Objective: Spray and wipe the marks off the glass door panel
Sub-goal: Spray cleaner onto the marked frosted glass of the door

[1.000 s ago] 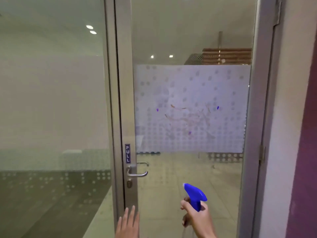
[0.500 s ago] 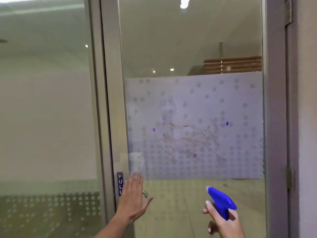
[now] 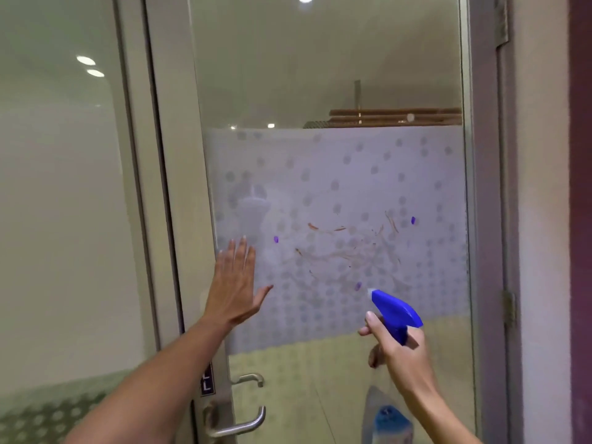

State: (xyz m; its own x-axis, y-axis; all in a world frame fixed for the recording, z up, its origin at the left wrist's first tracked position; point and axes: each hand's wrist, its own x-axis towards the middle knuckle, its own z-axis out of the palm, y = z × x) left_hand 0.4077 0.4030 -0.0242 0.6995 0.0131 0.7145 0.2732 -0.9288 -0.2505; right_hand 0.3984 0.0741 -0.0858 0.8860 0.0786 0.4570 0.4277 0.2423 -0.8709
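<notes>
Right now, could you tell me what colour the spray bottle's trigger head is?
Bright blue, seen in the head view: spray head.

- Looks like an office or commercial building.
- Metal-framed glass door (image 3: 336, 91) with a dotted frosted band (image 3: 368, 161) just ahead of the left hand (image 3: 235, 283).
- Lever handle (image 3: 237, 426) and a pull sign (image 3: 207, 381) below that hand.
- Recessed ceiling lights (image 3: 90, 66) reflected up and left of it; glass partition (image 3: 64, 187) to its left.
</notes>
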